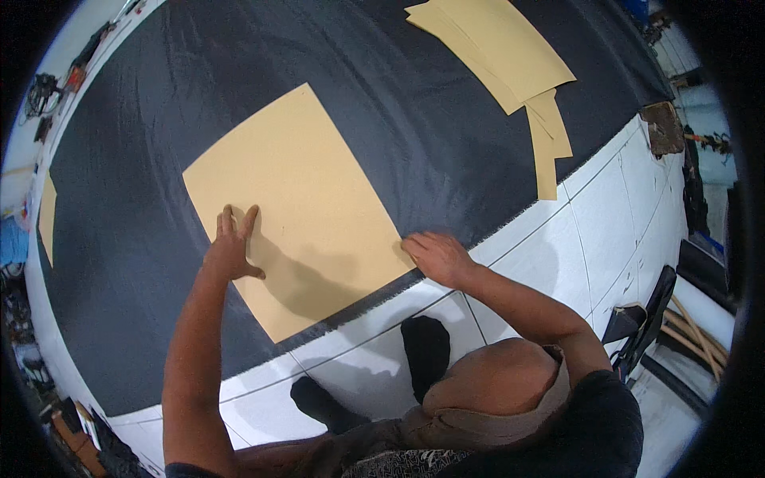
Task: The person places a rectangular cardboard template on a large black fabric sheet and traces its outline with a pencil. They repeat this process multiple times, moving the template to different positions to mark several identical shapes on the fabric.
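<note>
A large tan cardboard sheet (295, 183), four-sided, lies flat on dark grey fabric (127, 263) spread over the floor. My left hand (232, 247) rests on the sheet's left edge, its fingers spread and pointing away from me, the thumb out to the right. At the right edge, close to the near corner, my right hand (437, 256) has its fingers closed together at the sheet's border. The underside of that hand is hidden, so its thumb does not show. The sheet's near edge runs almost along the fabric's frayed border.
More tan card pieces (510, 56) lie stacked at the far right of the fabric, with narrow strips (544, 151) below them. Another tan piece (48, 219) is at the far left. White floor tiles (542, 247) border the fabric; a brown block (663, 127) sits by its right corner.
</note>
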A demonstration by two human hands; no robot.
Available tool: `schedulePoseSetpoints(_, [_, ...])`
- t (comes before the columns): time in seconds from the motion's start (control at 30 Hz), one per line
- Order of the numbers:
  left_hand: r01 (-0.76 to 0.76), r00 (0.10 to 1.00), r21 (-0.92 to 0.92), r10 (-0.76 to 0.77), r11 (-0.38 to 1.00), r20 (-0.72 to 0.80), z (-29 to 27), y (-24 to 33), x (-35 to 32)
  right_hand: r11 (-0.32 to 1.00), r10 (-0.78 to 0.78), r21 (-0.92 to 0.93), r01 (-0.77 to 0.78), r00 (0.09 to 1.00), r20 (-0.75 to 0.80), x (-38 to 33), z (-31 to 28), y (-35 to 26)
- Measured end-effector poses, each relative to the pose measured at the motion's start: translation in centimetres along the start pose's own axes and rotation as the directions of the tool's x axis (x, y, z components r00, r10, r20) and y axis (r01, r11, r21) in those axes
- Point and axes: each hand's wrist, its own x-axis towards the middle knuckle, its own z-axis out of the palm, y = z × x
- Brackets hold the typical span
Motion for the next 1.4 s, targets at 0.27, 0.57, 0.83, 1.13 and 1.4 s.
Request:
schedulePoseSetpoints(0.27, [-0.035,0.997,-0.003,0.034,0.999,-0.068,0.7,-0.7,0.0,0.990,-0.118,0.056,0.128,0.981,-0.156,0.0,0.8,-0.3])
schedulePoseSetpoints(0.57, [-0.010,1.000,-0.025,0.009,1.000,-0.028,0.2,-0.1,0.1,0.920,0.231,0.334,-0.203,0.972,-0.046,-4.0,0.1,-0.7])
schedulePoseSetpoints(0.83, [-0.023,0.999,-0.056,0.021,0.998,-0.029,0.7,-0.5,0.3,0.905,0.255,0.396,-0.155,0.943,-0.212,2.0,0.2,-0.2])
schedulePoseSetpoints(1.13, [-0.017,0.999,-0.008,0.017,1.000,-0.046,0.8,-0.5,0.2,0.980,0.071,0.196,-0.032,0.979,-0.193,1.3,1.1,0.4])
schedulePoseSetpoints(1.4, [-0.017,0.998,-0.034,0.015,0.999,-0.065,0.7,-0.4,0.0,0.996,0.027,0.088,-0.024,0.999,-0.039,-4.2,1.2,-0.8])
